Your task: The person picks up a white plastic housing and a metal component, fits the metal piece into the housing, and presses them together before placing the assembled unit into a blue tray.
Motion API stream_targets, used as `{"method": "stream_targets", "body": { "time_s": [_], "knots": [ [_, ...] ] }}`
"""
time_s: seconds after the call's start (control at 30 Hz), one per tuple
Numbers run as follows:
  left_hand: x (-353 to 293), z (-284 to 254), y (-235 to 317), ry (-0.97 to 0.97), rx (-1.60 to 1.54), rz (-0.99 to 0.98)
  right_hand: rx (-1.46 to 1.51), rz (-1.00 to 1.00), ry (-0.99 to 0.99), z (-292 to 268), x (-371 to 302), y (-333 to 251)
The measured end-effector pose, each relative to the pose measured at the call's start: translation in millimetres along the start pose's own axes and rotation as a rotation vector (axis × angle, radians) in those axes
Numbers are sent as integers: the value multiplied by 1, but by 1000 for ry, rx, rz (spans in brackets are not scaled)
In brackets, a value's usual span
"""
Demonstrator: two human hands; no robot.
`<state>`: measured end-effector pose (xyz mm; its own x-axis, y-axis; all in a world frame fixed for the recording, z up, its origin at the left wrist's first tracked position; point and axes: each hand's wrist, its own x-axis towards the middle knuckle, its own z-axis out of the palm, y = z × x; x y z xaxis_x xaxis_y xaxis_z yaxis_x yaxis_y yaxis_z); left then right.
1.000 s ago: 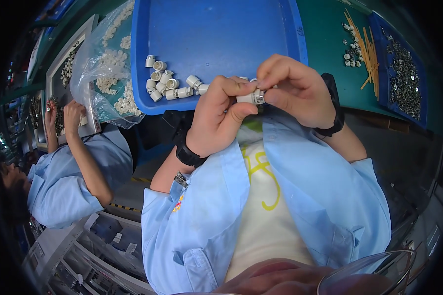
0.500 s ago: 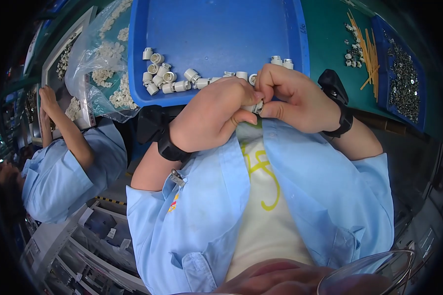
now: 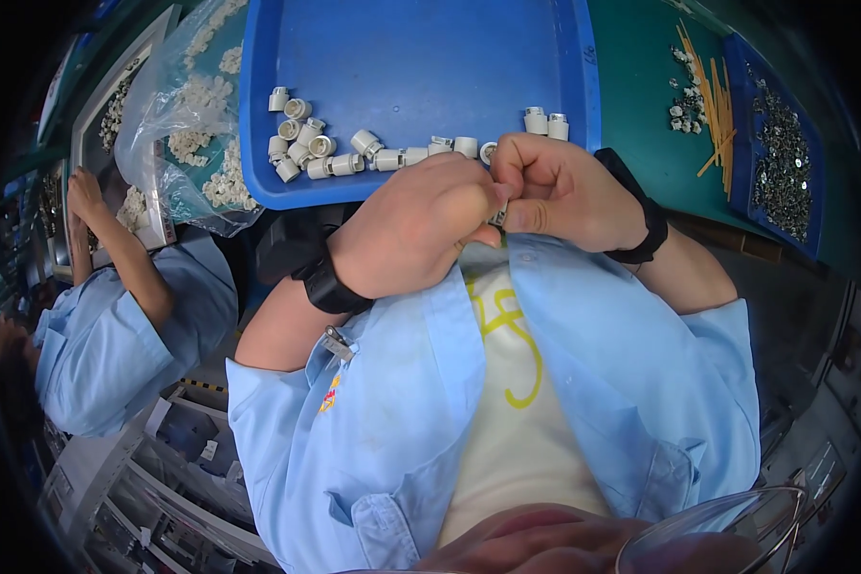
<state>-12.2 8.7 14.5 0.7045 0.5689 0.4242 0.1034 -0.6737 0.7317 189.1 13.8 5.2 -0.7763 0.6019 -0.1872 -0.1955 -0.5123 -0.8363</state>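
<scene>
Small whitish fitting with a greyish metallic end (image 3: 498, 217): held between the two hands, in front of the chest and just below the near rim of the tray; mostly hidden by fingers.
Left hand (image 3: 419, 225): back turned upward, fingers curled, thumb and forefinger pinching the fitting from its left.
Right hand (image 3: 572, 199): fingers bent inward, thumb and forefinger tips closed at the fitting's right end; exact contact partly hidden.
Black wristbands (image 3: 333, 285): one on each wrist, dark and smooth.
Blue rectangular tray (image 3: 411, 67): smooth, apparently plastic, with raised walls and rounded corners.
White hollow cylindrical pieces (image 3: 364, 143): smooth, some with open round mouths; heaped at the tray's left, rowed along its near side, two upright at right.
Clear wrinkled plastic bag (image 3: 142, 153): glossy film about small irregular white parts (image 3: 228, 182).
Straight tan sticks (image 3: 720, 105): slender, lying crossed on the green work surface (image 3: 631, 57), beside small white and metallic pieces (image 3: 686, 91).
Blue bin (image 3: 739, 177): filled with small shiny metal parts (image 3: 784, 163).
Co-worker's hand (image 3: 84, 191): far left, below it a light-blue sleeve (image 3: 124, 325).
</scene>
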Motion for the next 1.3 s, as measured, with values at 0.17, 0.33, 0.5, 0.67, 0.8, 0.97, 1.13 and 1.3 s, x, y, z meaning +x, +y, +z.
{"method": "stream_targets", "body": {
  "time_s": [0.17,0.33,0.5,0.67,0.8,0.97,1.13,1.3],
  "knots": [
    [-1,2,-4,99,52,-70,18,-89,38,-2,7,0],
    [-4,4,-7,254,-247,-245,-272,-327,165,3,6,-2],
    [-1,0,-7,248,-376,-220,-608,-438,114,-5,3,-6],
    [-2,2,-4,321,-567,-311,-564,-583,119,-4,8,1],
    [-4,-1,-7,284,-596,-304,-447,-653,186,5,11,4],
    [-1,1,-5,247,-494,-225,-549,-631,283,13,6,-2],
    [0,11,-2,424,-830,-230,-894,-628,258,13,5,-8],
    [3,14,3,434,-985,-267,-881,-572,176,11,5,-13]
  ]
}}
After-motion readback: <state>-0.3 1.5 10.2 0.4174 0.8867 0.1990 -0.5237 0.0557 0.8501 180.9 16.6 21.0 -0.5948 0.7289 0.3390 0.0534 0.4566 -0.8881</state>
